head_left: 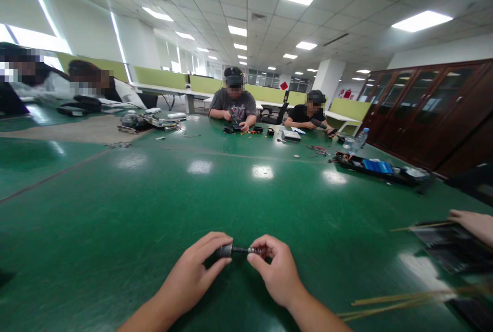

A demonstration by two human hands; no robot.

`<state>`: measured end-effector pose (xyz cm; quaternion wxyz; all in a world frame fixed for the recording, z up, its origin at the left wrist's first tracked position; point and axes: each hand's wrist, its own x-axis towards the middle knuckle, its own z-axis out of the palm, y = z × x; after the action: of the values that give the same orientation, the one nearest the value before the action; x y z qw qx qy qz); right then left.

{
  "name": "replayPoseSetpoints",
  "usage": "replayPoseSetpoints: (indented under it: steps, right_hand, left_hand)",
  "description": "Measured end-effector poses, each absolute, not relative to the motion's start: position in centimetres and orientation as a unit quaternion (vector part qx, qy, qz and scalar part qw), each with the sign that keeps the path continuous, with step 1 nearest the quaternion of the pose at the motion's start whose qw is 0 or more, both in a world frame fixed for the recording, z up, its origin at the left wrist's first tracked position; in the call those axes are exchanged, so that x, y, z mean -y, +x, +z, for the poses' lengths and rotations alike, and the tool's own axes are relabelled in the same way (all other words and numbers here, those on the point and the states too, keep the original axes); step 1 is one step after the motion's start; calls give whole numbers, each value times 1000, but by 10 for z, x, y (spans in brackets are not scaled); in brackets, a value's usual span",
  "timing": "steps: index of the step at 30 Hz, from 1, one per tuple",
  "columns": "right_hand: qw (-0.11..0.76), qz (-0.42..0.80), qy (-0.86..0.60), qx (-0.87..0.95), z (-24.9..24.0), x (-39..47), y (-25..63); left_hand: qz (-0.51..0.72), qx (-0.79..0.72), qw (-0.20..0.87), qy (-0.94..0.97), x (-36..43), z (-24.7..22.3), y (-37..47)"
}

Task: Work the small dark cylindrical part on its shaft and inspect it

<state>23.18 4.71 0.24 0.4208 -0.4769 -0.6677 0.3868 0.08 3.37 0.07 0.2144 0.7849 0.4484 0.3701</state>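
A dark rod-shaped part [239, 250] with a wide black cylindrical end lies level between my two hands, just over the green table [154, 209]. My left hand [200, 268] grips the thick cylindrical end between thumb and fingers. At the thin, metallic end, my right hand [275, 268] pinches the part between thumb and forefinger, its other fingers curled. Between the hands a short stretch of the dark shaft shows.
Thin yellowish sticks [396, 300] and a dark object [450, 245] lie at the right, near another person's hand [475, 225]. A black tray [370, 166] and a bottle [361, 139] stand farther back. Two people sit across the table among small parts.
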Motion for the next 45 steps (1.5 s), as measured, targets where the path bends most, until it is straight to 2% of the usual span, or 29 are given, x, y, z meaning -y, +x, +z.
replayPoseSetpoints:
  steps: [45]
  right_hand:
    - [428, 396, -478, 657, 4, -48, 231]
  left_hand:
    - [380, -446, 216, 781, -34, 4, -1]
